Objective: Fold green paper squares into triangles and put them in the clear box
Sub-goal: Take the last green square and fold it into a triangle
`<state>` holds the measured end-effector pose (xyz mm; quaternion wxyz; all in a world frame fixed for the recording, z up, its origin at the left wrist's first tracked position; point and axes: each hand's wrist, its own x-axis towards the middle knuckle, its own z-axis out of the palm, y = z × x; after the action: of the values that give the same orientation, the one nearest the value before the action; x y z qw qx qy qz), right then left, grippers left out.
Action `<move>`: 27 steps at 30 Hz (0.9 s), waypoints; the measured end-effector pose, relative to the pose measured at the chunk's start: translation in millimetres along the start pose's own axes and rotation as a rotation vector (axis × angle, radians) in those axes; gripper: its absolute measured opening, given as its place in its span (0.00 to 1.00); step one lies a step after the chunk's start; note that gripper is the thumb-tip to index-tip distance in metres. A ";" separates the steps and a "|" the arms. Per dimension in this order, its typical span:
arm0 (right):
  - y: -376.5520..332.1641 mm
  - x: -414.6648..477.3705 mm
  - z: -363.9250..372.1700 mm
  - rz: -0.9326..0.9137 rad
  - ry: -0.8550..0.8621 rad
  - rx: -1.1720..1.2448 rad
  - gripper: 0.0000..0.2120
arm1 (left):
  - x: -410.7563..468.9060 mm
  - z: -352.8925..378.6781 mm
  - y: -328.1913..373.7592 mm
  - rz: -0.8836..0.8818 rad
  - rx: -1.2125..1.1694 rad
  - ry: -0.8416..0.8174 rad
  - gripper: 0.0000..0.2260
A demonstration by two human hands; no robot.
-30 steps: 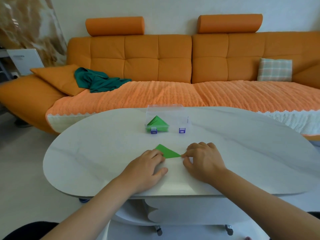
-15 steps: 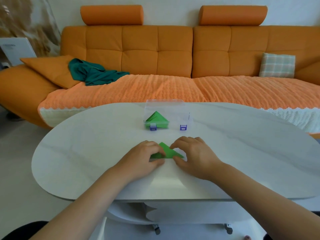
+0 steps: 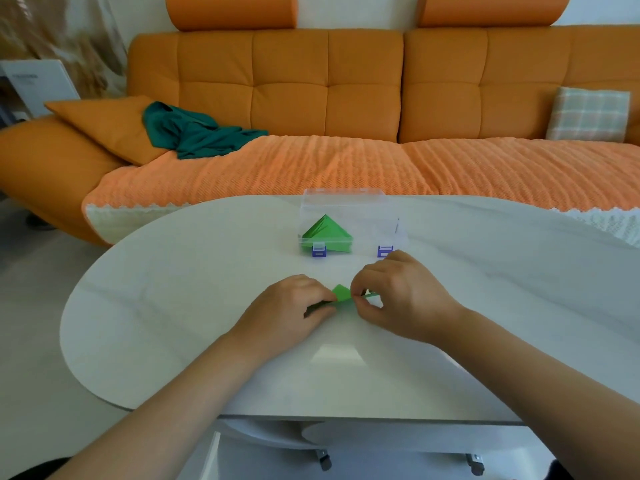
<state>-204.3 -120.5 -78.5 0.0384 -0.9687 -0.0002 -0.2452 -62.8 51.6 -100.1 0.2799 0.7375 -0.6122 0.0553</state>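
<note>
I see the left hand (image 3: pixel 289 311) and right hand (image 3: pixel 401 296) close together, both pinching the green paper (image 3: pixel 341 293) on the table (image 3: pixel 166 306). The clear box (image 3: pixel 369 213) beyond holds folded triangles (image 3: pixel 327 233).

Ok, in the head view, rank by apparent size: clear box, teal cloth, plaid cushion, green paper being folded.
1. clear box, helped by being nearer the camera than the next two.
2. teal cloth and plaid cushion: too alike to rank.
3. green paper, only partly visible.
</note>
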 end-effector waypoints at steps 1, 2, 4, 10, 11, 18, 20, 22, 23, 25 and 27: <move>-0.3 0.9 -1.0 0.009 0.005 0.013 0.04 | -0.7 0.2 0.6 -0.011 0.015 0.037 0.07; -1.1 1.4 -1.4 0.020 0.005 0.029 0.03 | -0.8 -0.1 1.6 -0.027 0.021 0.069 0.07; -3.6 2.0 -0.7 0.047 0.007 0.062 0.03 | -0.6 -0.9 4.3 -0.047 0.026 0.103 0.07; -12.2 3.5 1.5 0.102 0.050 0.135 0.04 | 1.1 -2.4 16.2 -0.059 0.040 0.128 0.09; -13.0 3.2 0.7 0.113 0.055 0.146 0.04 | 1.6 -2.6 17.7 -0.050 0.051 0.134 0.10; -16.3 3.1 -7.1 0.206 0.105 0.173 0.03 | 7.3 -9.3 20.0 -0.019 0.090 0.136 0.12; -12.9 4.1 -11.6 0.250 0.111 0.172 0.04 | 10.0 -15.3 17.0 -0.016 0.119 0.153 0.11; -7.2 3.7 -16.1 0.286 0.102 0.170 0.04 | 10.8 -22.5 12.3 -0.033 0.133 0.174 0.08; -4.8 3.0 -18.4 0.304 0.096 0.166 0.03 | 10.7 -25.8 9.6 -0.042 0.140 0.182 0.08; 0.9 0.6 -20.8 0.325 0.075 0.153 0.04 | 10.1 -30.9 4.5 -0.056 0.162 0.203 0.10; 5.6 -1.1 -22.0 0.357 0.045 0.113 0.06 | 9.6 -34.6 0.1 -0.068 0.188 0.230 0.11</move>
<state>-215.5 -127.8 -60.2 0.1358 -0.9439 0.1590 -0.2558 -51.5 59.9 -67.0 0.2798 0.7696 -0.5426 0.1870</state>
